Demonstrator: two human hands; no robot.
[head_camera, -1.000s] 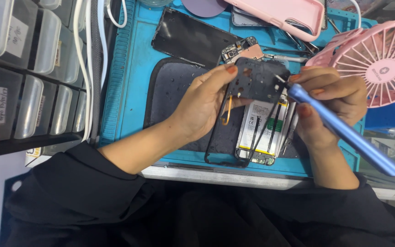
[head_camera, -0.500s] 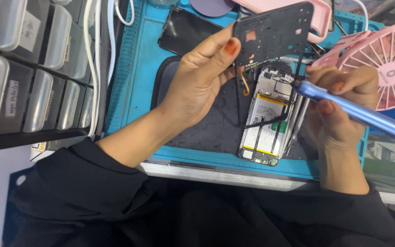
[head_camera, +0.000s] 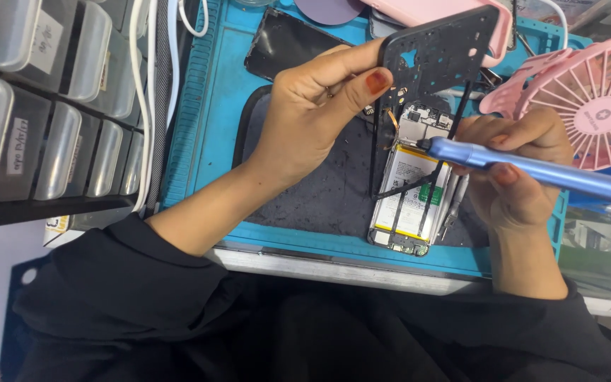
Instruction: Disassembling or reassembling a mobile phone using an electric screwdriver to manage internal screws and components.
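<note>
My left hand (head_camera: 319,106) grips a black plastic phone frame (head_camera: 436,60) by its left edge and holds it lifted and tilted above an opened phone (head_camera: 411,191). The phone lies on a dark mat (head_camera: 312,191) with its battery and circuit board exposed. An orange flex strip (head_camera: 392,120) hangs between the frame and the phone. My right hand (head_camera: 514,173) holds a blue pen-shaped screwdriver (head_camera: 532,170), its tip pointing left over the top of the battery.
A blue work mat (head_camera: 213,106) covers the bench. A pink desk fan (head_camera: 588,99) stands at the right. Clear parts drawers (head_camera: 44,120) line the left side, with white cables (head_camera: 153,71) beside them. A black phone panel (head_camera: 284,42) and a pink case (head_camera: 433,10) lie at the back.
My left hand has lifted the black frame up and away from the phone, baring the battery and board. The blue screwdriver has swung from slanted to nearly level.
</note>
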